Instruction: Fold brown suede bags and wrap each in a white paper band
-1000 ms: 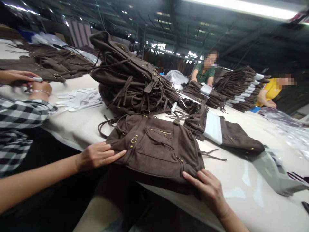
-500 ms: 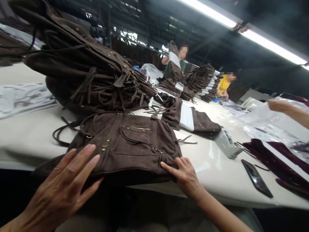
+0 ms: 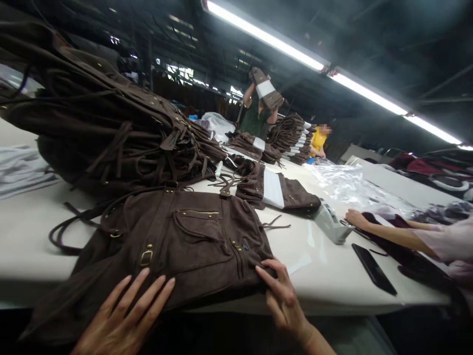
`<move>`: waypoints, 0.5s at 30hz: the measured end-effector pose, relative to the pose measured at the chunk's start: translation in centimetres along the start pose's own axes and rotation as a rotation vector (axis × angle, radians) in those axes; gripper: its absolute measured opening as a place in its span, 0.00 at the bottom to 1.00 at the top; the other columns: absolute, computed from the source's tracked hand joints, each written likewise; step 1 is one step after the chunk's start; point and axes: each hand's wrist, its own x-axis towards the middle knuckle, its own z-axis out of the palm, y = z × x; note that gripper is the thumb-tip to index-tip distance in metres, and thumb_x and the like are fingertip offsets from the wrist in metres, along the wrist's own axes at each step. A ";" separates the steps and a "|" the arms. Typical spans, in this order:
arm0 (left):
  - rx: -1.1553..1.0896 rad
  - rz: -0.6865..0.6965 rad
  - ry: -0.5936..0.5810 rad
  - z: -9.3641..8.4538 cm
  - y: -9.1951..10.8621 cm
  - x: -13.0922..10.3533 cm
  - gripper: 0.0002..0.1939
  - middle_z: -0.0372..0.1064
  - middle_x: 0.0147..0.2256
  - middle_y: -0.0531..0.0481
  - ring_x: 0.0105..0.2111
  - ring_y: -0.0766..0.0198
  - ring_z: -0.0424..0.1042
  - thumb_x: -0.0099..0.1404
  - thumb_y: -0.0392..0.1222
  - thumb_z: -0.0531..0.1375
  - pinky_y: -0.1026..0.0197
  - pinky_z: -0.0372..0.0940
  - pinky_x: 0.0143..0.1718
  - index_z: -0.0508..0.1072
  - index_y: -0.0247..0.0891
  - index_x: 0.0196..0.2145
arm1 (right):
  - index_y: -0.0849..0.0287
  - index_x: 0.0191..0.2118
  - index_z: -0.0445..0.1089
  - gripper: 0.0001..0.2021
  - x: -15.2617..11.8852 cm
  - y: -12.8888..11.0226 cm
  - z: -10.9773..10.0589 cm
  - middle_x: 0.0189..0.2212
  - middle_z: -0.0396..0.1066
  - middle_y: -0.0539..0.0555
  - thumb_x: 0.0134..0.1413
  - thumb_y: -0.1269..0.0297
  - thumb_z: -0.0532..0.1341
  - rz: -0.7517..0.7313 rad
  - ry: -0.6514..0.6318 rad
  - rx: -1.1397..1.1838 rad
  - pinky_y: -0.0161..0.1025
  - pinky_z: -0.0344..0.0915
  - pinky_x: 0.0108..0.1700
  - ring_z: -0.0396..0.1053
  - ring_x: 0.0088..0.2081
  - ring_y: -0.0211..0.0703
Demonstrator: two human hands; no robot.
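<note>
At the lower right corner of a brown bag (image 3: 199, 231), the right hand (image 3: 284, 296) has its grip closed, digits pinching the edge, while the left hand (image 3: 123, 320) lies with its grip open, fingers spread flat on the bag's lower left part. The bag rests along the near edge of the white surface (image 3: 321, 291), its left end reaching past that edge. Beside its right-hand zip sits a small blue mark (image 3: 244, 247), too blurred to read. Just behind, a folded bag (image 3: 301, 192) wears a white band (image 3: 272, 188); any print on it is too small to make out. A heap of brown bags (image 3: 121, 123) rises at the left. To the right stand a grey tape dispenser (image 3: 330, 224) and a black phone (image 3: 374, 268), near a co-worker's hand (image 3: 356, 218). Farther back, a person in green (image 3: 253, 118) lifts a banded bag (image 3: 266, 89), and a person in yellow (image 3: 317, 139) stands beyond a banded stack (image 3: 290, 133).
</note>
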 end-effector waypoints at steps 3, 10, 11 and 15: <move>0.007 -0.053 -0.015 -0.3 0.8 2.3 0.30 0.58 0.63 0.46 0.62 0.46 0.59 0.67 0.40 0.49 0.38 0.48 0.65 0.55 0.53 0.66 | 0.59 0.69 0.49 0.40 -1.2 -0.4 0.0 0.64 0.50 0.64 0.46 0.76 0.54 -0.035 -0.068 -0.139 0.66 0.59 0.60 0.49 0.65 0.63; 0.072 0.067 0.030 -0.4 1.1 5.0 0.28 0.71 0.52 0.36 0.51 0.44 0.71 0.62 0.30 0.47 0.40 0.65 0.52 0.72 0.40 0.55 | 0.56 0.66 0.56 0.38 1.1 0.7 -1.1 0.49 0.66 0.60 0.47 0.83 0.51 -0.168 0.011 -0.186 0.53 0.71 0.52 0.65 0.52 0.51; 0.073 0.119 0.026 -1.0 0.6 5.6 0.28 0.74 0.48 0.37 0.46 0.47 0.74 0.59 0.27 0.47 0.45 0.68 0.49 0.75 0.38 0.52 | 0.56 0.66 0.57 0.37 1.9 0.5 -1.7 0.47 0.68 0.60 0.48 0.83 0.52 -0.166 -0.007 -0.159 0.50 0.72 0.50 0.66 0.50 0.50; -0.163 0.206 -0.102 -4.8 -2.4 9.7 0.25 0.77 0.33 0.48 0.29 0.59 0.76 0.54 0.24 0.52 0.61 0.71 0.34 0.77 0.36 0.46 | 0.54 0.65 0.57 0.31 6.1 -1.3 -5.6 0.52 0.67 0.60 0.57 0.81 0.53 -0.182 0.127 -0.194 0.53 0.67 0.56 0.64 0.56 0.51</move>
